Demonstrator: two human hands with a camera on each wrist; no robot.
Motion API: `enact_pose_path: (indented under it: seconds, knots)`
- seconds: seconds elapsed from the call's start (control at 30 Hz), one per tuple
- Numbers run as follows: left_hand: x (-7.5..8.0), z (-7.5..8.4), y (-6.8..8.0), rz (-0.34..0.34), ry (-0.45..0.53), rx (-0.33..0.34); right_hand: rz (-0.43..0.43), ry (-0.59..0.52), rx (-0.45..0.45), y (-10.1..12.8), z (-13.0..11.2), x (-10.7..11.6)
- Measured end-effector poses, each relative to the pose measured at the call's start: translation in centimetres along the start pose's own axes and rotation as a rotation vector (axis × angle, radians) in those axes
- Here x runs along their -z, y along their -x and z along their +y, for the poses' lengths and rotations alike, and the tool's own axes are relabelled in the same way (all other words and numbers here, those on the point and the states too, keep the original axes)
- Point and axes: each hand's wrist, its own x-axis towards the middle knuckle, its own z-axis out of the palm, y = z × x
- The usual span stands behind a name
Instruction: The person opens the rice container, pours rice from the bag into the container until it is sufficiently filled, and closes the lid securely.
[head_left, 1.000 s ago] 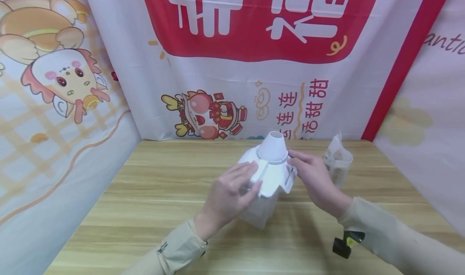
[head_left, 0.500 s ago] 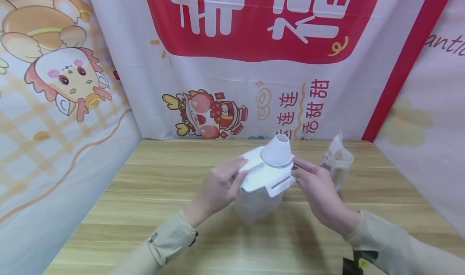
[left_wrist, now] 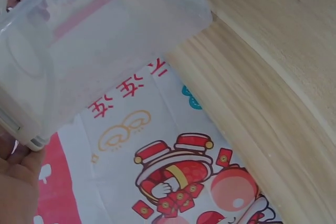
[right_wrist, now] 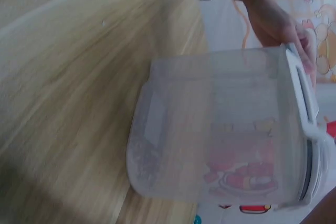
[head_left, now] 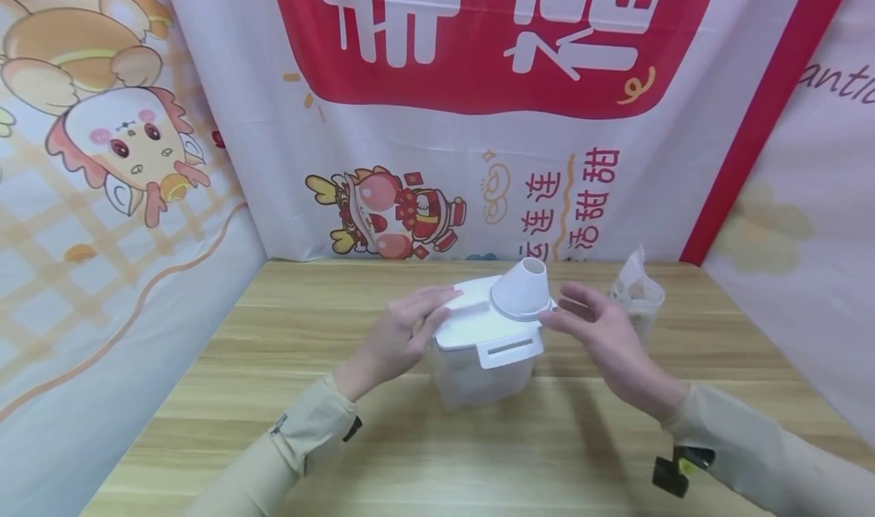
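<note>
A translucent plastic storage container (head_left: 481, 384) stands upright on the wooden table in the head view. Its white lid (head_left: 461, 327) carries a white cone-shaped spout (head_left: 521, 291) on the right half and a slotted tab at the front. My left hand (head_left: 393, 335) grips the lid's left edge between thumb and fingers; the left wrist view shows its fingertips under the rim. At the right edge, my right hand (head_left: 608, 342) has its fingers spread apart, the thumb right at the lid beside the spout. Through the container wall (right_wrist: 210, 124), the right wrist view shows nothing distinct inside.
A clear plastic bag (head_left: 639, 297) with something in it stands behind my right hand, near the table's back edge. Printed cloth hangs (head_left: 444, 145) along the back and both sides of the wooden table (head_left: 307, 327).
The container has been turned and settled from a tilt to upright, its tab swinging to the front. My left hand has moved left with it, and my right fingers have loosened from the lid.
</note>
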Motion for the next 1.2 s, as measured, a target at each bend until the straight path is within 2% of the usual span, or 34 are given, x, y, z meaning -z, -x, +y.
enact_pose_path:
  seconds: [0.27, 0.5, 0.73, 1.0, 1.2]
  knots:
    - [0.3, -1.0, -0.3, -0.014, 0.053, 0.007, -0.078, 0.059, 0.141, -1.8, 1.1, 0.4]
    - [0.7, -1.4, -0.6, -0.057, 0.094, 0.056, -0.136, 0.059, 0.186, -2.0, 1.4, 0.0]
    - [0.7, -1.7, -0.6, -0.072, 0.1, 0.103, -0.106, 0.067, 0.159, -1.8, 1.8, -0.7]
    - [0.4, -2.3, -0.7, -0.07, 0.09, 0.153, -0.04, 0.082, 0.192, -1.6, 2.2, -1.4]
    - [0.3, -2.5, -0.7, -0.047, 0.101, 0.139, -0.027, 0.092, 0.202, -1.6, 2.5, -1.4]
